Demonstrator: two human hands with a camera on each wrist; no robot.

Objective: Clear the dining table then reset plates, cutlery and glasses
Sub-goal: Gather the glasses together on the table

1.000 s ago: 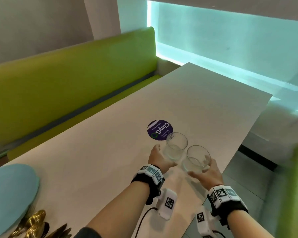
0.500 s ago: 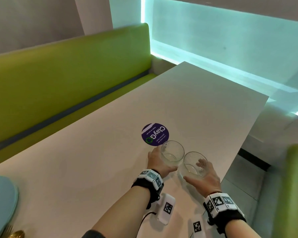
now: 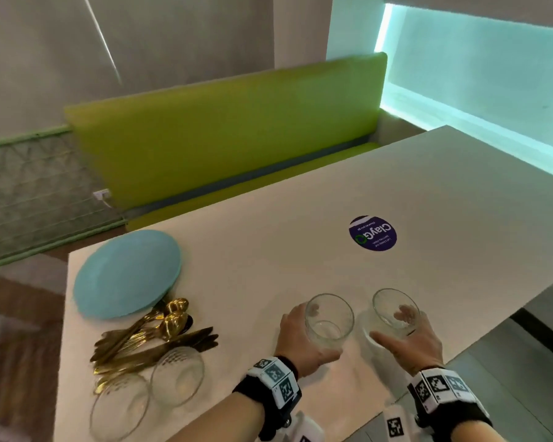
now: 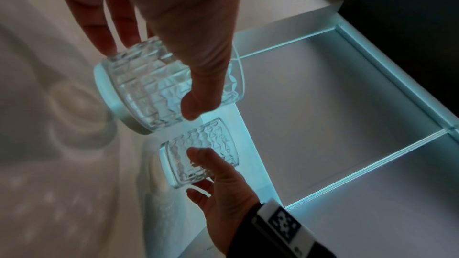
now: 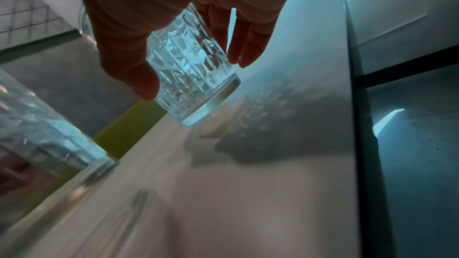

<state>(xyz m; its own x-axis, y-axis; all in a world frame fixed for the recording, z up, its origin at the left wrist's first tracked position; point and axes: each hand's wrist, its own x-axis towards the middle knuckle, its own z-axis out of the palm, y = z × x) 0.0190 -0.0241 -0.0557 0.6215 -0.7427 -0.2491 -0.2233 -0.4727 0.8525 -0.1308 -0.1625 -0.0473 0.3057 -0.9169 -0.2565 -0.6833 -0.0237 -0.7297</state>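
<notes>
Each hand carries a clear, cut-pattern glass tumbler just above the white desk (image 3: 268,250): the left hand (image 3: 300,342) has its fingers curled round one (image 3: 329,320), the right hand (image 3: 409,342) round the other (image 3: 395,309). To do this well, keep both tumblers apart so they don't clink. Set them down base-flat beside the two clear glasses (image 3: 176,378) near the gold cutlery (image 3: 150,339) and round blue plate (image 3: 126,275).
</notes>
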